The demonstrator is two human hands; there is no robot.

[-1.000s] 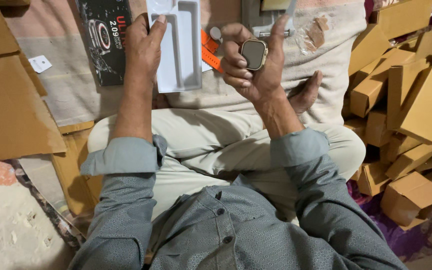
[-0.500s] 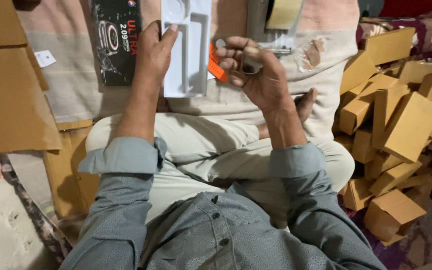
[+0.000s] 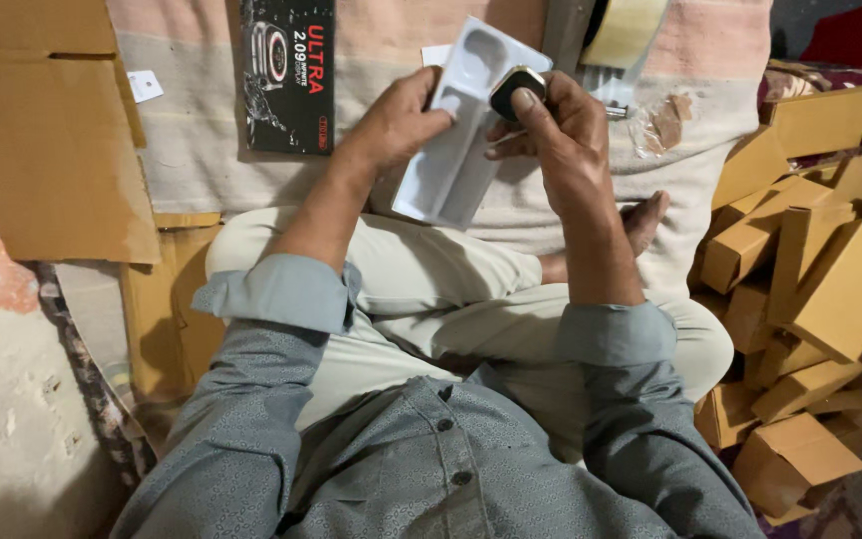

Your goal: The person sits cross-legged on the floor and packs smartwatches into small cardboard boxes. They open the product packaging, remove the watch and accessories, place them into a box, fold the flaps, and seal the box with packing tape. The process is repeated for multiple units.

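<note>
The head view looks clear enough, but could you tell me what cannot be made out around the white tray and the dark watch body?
- Dark watch body: its face is mostly hidden by the right hand fingers.
- White tray: its left edge is hidden by the left hand.
- Tape roll: cut off by the top edge.
- Brown boxes: cut off at the right edge.

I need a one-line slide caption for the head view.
Seated person's left hand holds a white tray while the right hand presses a dark watch body at it.
</note>
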